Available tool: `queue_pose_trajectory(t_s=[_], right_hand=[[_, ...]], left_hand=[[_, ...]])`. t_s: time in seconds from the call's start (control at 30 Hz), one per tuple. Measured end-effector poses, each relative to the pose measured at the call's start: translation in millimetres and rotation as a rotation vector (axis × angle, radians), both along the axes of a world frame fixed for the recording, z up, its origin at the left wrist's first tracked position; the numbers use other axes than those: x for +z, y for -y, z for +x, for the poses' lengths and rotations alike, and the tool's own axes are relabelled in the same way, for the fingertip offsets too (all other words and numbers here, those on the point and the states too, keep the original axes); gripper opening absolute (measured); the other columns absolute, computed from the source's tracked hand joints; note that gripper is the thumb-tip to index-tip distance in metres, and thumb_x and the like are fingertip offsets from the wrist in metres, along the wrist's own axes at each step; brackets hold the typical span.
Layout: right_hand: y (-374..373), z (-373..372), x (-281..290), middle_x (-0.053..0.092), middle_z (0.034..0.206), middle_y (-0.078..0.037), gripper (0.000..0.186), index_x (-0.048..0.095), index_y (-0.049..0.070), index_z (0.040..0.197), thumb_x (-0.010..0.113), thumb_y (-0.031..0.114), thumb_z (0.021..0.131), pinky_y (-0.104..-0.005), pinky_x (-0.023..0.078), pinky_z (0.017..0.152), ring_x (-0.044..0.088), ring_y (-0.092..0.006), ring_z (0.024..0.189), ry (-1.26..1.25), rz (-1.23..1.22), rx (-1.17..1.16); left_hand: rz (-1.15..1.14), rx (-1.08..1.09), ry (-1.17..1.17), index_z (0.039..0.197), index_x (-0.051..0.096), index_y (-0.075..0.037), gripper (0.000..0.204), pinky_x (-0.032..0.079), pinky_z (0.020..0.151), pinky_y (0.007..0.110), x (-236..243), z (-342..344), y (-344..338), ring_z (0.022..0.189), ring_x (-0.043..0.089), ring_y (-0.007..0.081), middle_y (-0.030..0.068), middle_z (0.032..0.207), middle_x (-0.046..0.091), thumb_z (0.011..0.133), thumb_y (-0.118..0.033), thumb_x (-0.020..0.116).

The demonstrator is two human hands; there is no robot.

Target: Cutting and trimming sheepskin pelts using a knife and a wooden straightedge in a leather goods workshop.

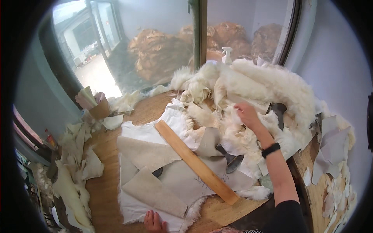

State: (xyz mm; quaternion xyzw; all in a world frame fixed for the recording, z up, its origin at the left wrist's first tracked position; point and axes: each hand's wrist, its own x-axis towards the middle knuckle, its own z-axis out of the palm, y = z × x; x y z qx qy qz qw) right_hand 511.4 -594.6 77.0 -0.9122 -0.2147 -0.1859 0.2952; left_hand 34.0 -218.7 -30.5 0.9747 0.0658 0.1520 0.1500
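Left hand (154,222), fingers extended, on a pale hide (134,209); right hand (246,114), fingers curled, at the fur heap (268,86) (whether gripping, cannot tell); wooden strip (196,162) between the hands.

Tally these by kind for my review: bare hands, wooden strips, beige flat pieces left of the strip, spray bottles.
Bare hands, left hand and right hand: 2
Wooden strip: 1
Beige flat pieces: 2
White spray bottle: 1
Total: 6
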Motion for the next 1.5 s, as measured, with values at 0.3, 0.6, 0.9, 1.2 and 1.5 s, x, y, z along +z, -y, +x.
queue_pose_trajectory(t_s=[0.3, 0.6, 0.9, 1.2, 1.5], right_hand=[[-25, 65, -69, 0.066, 0.089, -0.025, 0.017, 0.066, 0.000, 0.084, 0.061, 0.016, 0.079, -0.0476, 0.051, 0.076, 0.064, -0.0404, 0.083, -0.176, -0.258, -0.493], [-1, 80, -36, 0.060, 0.071, 0.002, 0.011, 0.066, 0.009, 0.083, 0.070, 0.018, 0.079, -0.0238, 0.043, 0.057, 0.053, -0.0082, 0.061, -0.660, 0.867, 0.021], [13, 55, 11, 0.067, 0.079, -0.002, 0.017, 0.068, 0.002, 0.092, 0.071, 0.014, 0.081, -0.0252, 0.049, 0.060, 0.061, -0.0097, 0.067, -0.616, 0.866, 0.060], [-45, 105, -13, 0.068, 0.078, -0.007, 0.034, 0.070, 0.004, 0.095, 0.071, 0.034, 0.077, -0.0344, 0.053, 0.067, 0.064, -0.0167, 0.071, -0.288, 0.129, 0.080], [-163, 184, -73, 0.065, 0.100, -0.007, 0.035, 0.063, 0.013, 0.117, 0.056, 0.025, 0.085, -0.0390, 0.051, 0.059, 0.060, -0.0221, 0.088, -0.711, 0.689, -0.134]], left_hand=[[0.005, 0.034, -0.084, 0.132, 0.050, 0.000, 0.056, 0.035, 0.104, 0.051, 12, 4, 4, 0.124, 0.044, 0.0415, 0.0223, 0.136, 0.047, 0.082, -0.019, 0.068], [0.028, 0.019, -0.071, 0.132, 0.051, -0.002, 0.057, 0.036, 0.105, 0.051, 15, 6, 7, 0.124, 0.045, 0.0402, 0.0217, 0.136, 0.048, 0.082, -0.021, 0.069], [-0.001, 0.054, -0.028, 0.131, 0.051, -0.001, 0.054, 0.036, 0.105, 0.050, 13, 4, 7, 0.124, 0.046, 0.0398, 0.0219, 0.135, 0.049, 0.084, -0.022, 0.067], [-0.017, 0.051, -0.058, 0.131, 0.051, 0.000, 0.054, 0.034, 0.105, 0.051, 11, 5, 5, 0.126, 0.044, 0.0393, 0.0206, 0.137, 0.049, 0.087, -0.028, 0.064], [-0.016, 0.049, -0.066, 0.131, 0.052, 0.000, 0.055, 0.035, 0.105, 0.052, 13, 5, 5, 0.124, 0.046, 0.0405, 0.0211, 0.136, 0.048, 0.085, -0.028, 0.064]])
